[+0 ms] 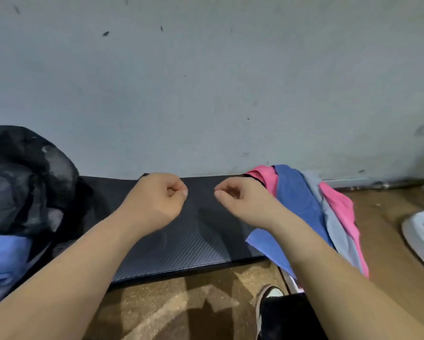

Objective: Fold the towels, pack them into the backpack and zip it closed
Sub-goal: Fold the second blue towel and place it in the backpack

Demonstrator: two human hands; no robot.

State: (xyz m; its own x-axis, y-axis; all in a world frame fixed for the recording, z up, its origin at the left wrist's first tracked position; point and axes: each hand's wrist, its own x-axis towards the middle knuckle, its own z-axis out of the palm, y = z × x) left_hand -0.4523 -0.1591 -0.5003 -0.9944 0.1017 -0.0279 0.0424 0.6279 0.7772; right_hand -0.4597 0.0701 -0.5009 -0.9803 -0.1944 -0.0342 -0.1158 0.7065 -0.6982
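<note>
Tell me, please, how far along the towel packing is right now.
Early, it seems. A blue towel lies at the black backpack, possibly packed. In hand: nothing; the left hand and right hand hover curled over the black mat. Left: the heap of pink, blue and grey towels looks unfolded, and the zipping remains.

Bare forearms (pixel 88 261), dark trousers (pixel 289 317), possibly black-and-white sneaker (pixel 271 294)

Dim, even light; soft blur, perhaps motion, and wide-angle bending at edges.
</note>
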